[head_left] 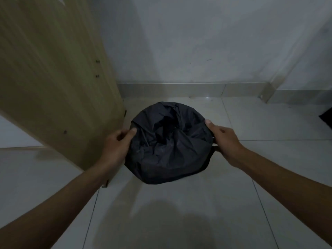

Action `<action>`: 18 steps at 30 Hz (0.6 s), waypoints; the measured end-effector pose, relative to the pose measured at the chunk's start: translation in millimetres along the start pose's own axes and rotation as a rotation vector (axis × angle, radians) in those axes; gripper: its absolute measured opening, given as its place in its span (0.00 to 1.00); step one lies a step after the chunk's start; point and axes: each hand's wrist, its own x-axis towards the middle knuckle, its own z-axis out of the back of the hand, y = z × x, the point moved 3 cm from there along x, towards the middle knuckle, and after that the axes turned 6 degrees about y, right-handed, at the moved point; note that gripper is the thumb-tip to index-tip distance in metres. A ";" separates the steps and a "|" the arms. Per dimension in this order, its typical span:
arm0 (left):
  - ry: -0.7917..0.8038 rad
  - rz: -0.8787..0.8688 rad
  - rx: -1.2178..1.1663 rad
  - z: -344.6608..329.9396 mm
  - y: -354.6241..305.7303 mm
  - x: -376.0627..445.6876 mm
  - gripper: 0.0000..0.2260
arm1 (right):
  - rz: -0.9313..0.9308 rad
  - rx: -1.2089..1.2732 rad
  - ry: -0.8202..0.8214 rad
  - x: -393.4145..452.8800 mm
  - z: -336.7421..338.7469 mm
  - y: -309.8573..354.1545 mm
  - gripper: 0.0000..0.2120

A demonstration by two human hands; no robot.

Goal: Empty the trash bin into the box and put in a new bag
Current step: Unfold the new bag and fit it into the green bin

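Observation:
A round trash bin stands on the tiled floor in the middle of the view, almost wholly covered by a black plastic bag (167, 150) draped over its mouth and sides. The bag sags into the opening at the centre. My left hand (117, 142) grips the bag at the bin's left rim, thumb on top. My right hand (222, 139) grips the bag at the right rim, where a dark edge of the bin (216, 148) shows just below the fingers. The box is not in view.
A light wooden panel (53, 78) of furniture leans in close on the left, its lower corner next to the bin. A white wall with a grey baseboard (170, 88) runs behind. A dark object (326, 117) lies at the right edge on the floor.

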 end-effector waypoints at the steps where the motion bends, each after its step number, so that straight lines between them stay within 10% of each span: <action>1: -0.027 -0.002 -0.048 -0.3 3.5 -0.7 0.13 | 0.019 0.104 0.041 -2.0 -1.0 -2.4 0.24; 8: -0.192 -0.069 -0.115 2.6 10.7 -2.9 0.19 | 0.060 0.262 0.121 3.9 4.9 -21.7 0.11; 18: -0.025 -0.023 -0.099 -7.9 39.1 10.2 0.07 | -0.134 0.200 0.132 6.7 -5.6 -40.6 0.09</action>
